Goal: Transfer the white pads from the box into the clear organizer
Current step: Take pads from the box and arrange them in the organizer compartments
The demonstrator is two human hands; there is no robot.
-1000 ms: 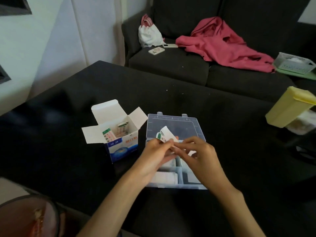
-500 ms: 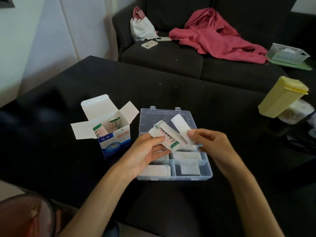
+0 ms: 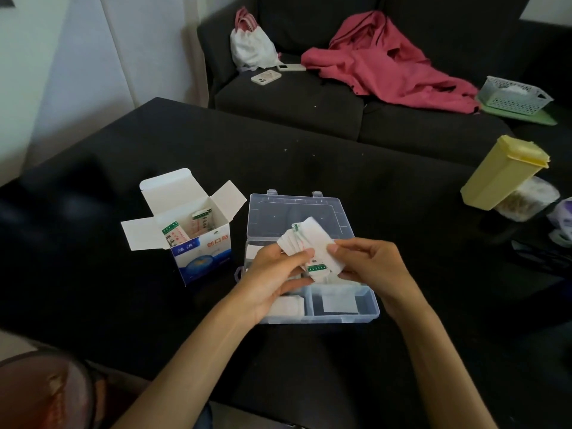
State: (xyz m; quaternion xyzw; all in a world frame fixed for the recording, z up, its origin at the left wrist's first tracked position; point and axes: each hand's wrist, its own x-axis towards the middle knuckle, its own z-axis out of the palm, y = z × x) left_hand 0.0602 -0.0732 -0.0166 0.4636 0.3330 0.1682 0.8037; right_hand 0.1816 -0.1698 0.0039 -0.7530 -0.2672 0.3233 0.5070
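White pads, a fanned stack of wrapped strips with green-printed ends, sit between both hands just above the clear organizer on the black table. Left hand curls its fingers and thumb around the stack's left side; right hand pinches the right side with thumb on top. More pads lie in the organizer's front compartments, and a few stand in the opened box just left of it.

Both forearms fwd, left hand & right hand close together, fingers curled, pinching.
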